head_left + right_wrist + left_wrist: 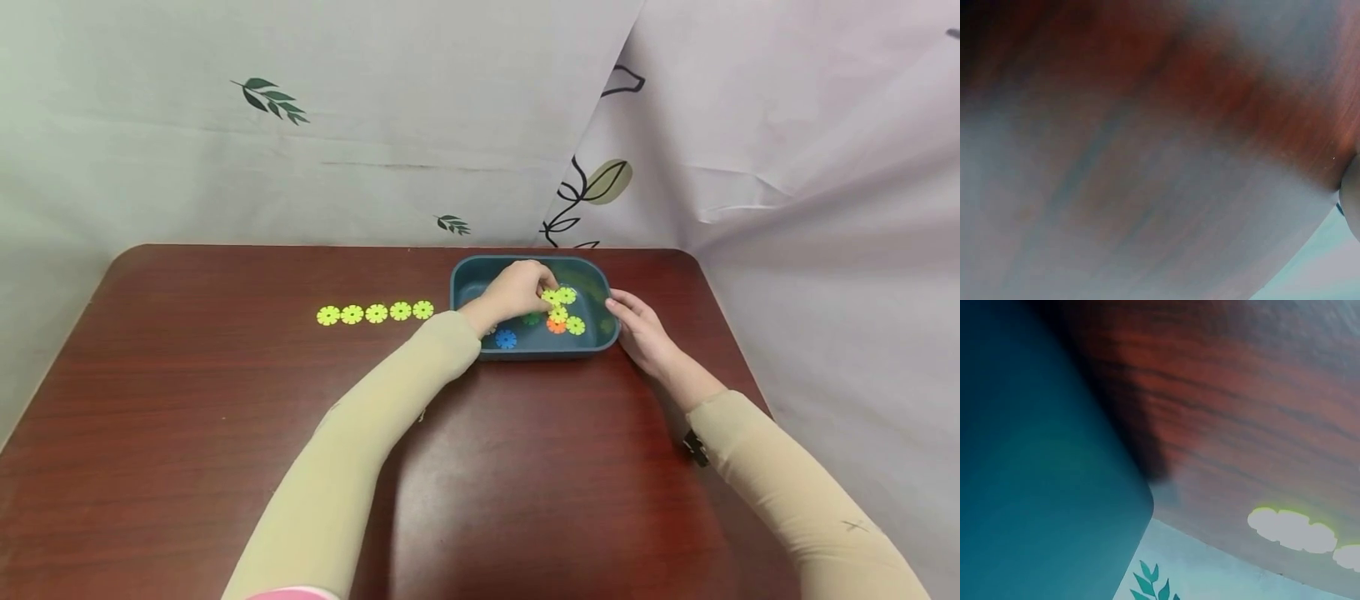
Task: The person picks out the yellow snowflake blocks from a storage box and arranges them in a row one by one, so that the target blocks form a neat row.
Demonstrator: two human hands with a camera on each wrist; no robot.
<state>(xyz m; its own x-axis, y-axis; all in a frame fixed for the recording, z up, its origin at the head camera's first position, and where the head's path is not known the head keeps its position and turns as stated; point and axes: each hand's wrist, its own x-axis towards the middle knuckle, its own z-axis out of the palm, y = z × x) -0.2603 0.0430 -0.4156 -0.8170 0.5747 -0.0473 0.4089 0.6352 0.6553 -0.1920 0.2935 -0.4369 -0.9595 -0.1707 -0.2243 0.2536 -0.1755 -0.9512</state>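
A dark blue-green plastic tub (543, 353) stands near the table's back edge. My left hand (517, 287) reaches into it, its thumb and fingertips pinching a yellow slotted disc (551, 297). More yellow discs (575, 326), an orange disc (556, 327) and a blue disc (506, 339) lie around it in the tub. My right hand (641, 329) grips the tub's right rim. In the left wrist view the tub's wall (1041, 487) fills the left side; the left hand's fingers are out of that frame.
Left of the tub, several yellow discs (377, 313) lie in a straight row on the dark red-brown table (225, 433). Light patterned cloth (360, 125) hangs behind the table and along its right side. In the right wrist view the tabletop (1147, 156) is blurred.
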